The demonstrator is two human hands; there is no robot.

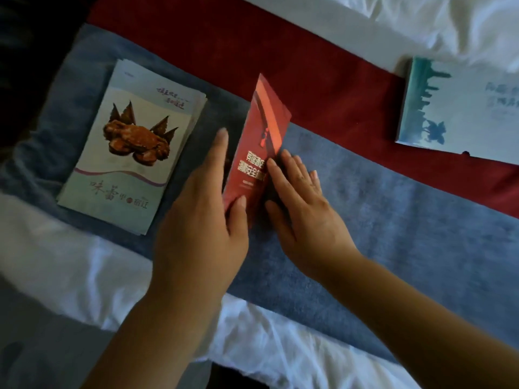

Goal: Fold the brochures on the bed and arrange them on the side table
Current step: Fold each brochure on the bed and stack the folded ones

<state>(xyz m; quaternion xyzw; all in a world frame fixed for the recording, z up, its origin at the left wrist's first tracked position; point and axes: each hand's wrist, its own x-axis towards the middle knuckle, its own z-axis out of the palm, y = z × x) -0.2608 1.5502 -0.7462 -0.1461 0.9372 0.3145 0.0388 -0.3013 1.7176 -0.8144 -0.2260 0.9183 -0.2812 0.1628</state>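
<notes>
A narrow red brochure (258,141) with gold lettering stands partly folded on the blue band of the bed runner (393,209). My left hand (202,209) holds its left side, thumb on the front near the lower edge and fingers straight behind the panel. Flat against the brochure's right edge, my right hand (300,200) presses with straight fingers. A stack of pale brochures with a crab picture (132,147) lies to the left on the runner. A teal-and-white brochure (460,108) lies at the upper right.
The runner's red band (252,43) crosses the bed behind the brochures. White bedding (421,21) lies beyond it, with more white sheet (70,262) nearer me. A dark gap (25,51) shows at the far left past the bed's edge.
</notes>
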